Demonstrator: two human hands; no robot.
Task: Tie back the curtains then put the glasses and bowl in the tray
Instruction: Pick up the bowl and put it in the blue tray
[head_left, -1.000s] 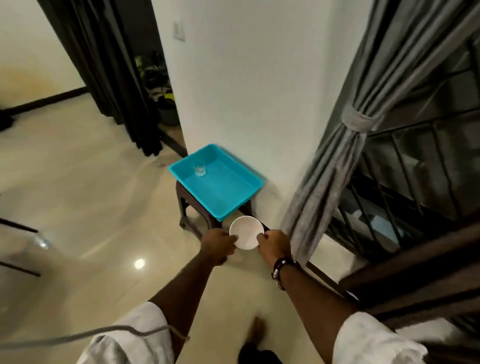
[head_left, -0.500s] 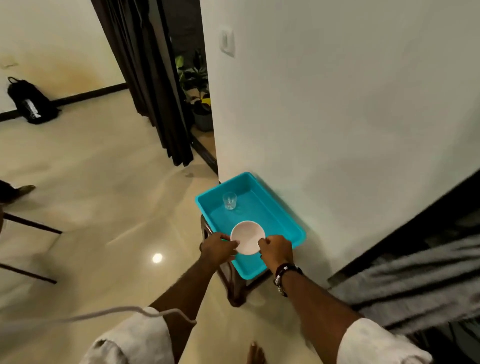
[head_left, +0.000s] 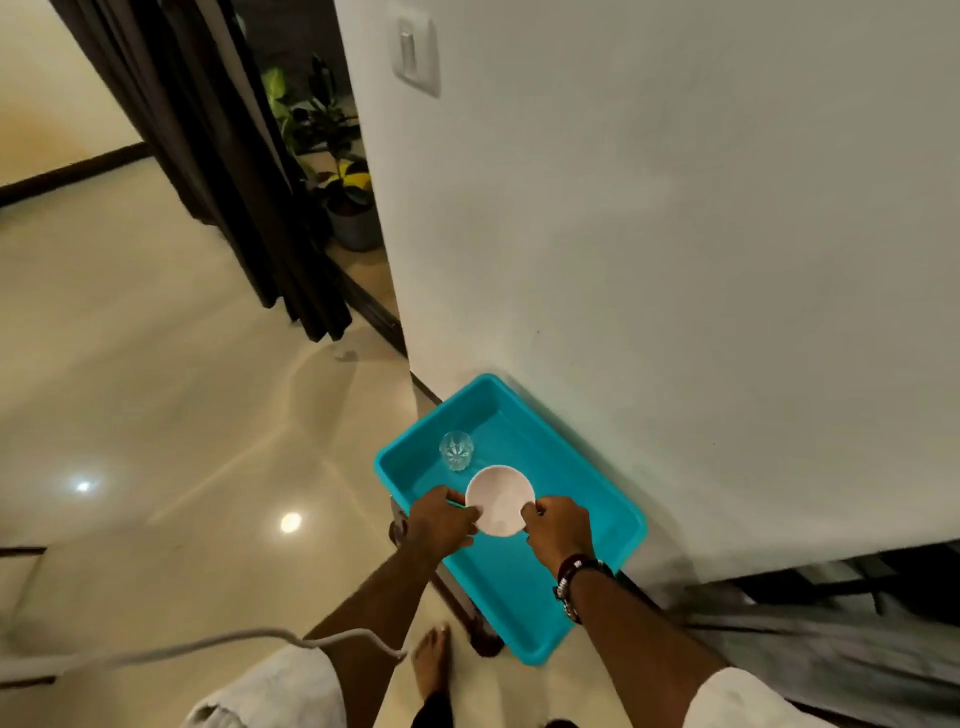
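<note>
A white bowl (head_left: 500, 499) hangs above the turquoise tray (head_left: 631, 525), held upright by both hands. My left hand (head_left: 440, 522) grips its left rim and my right hand (head_left: 561, 527) grips its right rim. A clear cut glass (head_left: 456, 451) stands upright inside the tray near its far left corner, just beyond the bowl. The tray rests on a dark stool (head_left: 467, 608) set against the white wall. Grey curtain fabric (head_left: 831, 644) shows blurred at the lower right. A dark curtain (head_left: 234, 171) hangs by the doorway at the upper left.
The white wall (head_left: 675, 234) rises right behind the tray, with a switch plate (head_left: 415, 54) high up. A potted plant (head_left: 343, 192) stands in the doorway. Glossy floor tiles (head_left: 156, 389) spread to the left. My bare foot (head_left: 431, 660) is beside the stool.
I have stepped closer and the bowl, held in both hands, has moved from in front of the stool to above the tray. The tied grey curtain has slid out of view.
</note>
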